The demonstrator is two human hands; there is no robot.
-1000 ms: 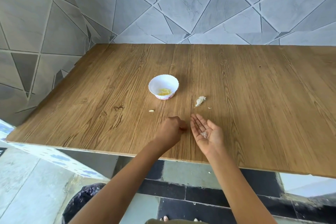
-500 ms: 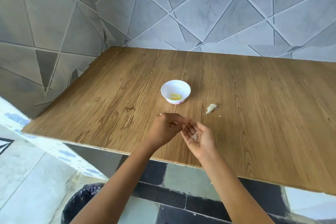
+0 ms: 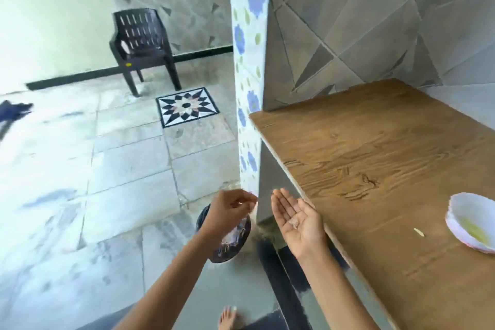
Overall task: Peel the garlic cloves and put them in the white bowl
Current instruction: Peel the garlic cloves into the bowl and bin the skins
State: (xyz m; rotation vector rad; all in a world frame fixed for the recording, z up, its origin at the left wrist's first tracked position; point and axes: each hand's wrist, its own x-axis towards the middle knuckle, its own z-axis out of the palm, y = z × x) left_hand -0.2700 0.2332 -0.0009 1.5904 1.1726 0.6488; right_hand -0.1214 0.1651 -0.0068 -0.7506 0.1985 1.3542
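Note:
My left hand (image 3: 230, 210) hovers over the floor to the left of the wooden table (image 3: 375, 163), its fingertips pinching a small pale scrap of garlic skin. My right hand (image 3: 297, 220) lies open, palm up, at the table's front edge, with bits of garlic skin (image 3: 293, 222) on the palm. The white bowl (image 3: 454, 222) sits at the far right of the view, with yellowish peeled garlic (image 3: 474, 230) inside. A small pale garlic piece (image 3: 419, 232) lies on the table just left of the bowl.
A bin lined with a black bag (image 3: 230, 245) stands on the floor under my left hand, beside the floral-tiled pillar (image 3: 249, 88). A dark plastic chair (image 3: 142, 43) stands farther back. My bare foot (image 3: 227, 316) shows at the bottom.
The view has swung left, away from the table's middle. Both hands have moved left; my left hand now hangs over the bin, and my right palm still carries the skin bits.

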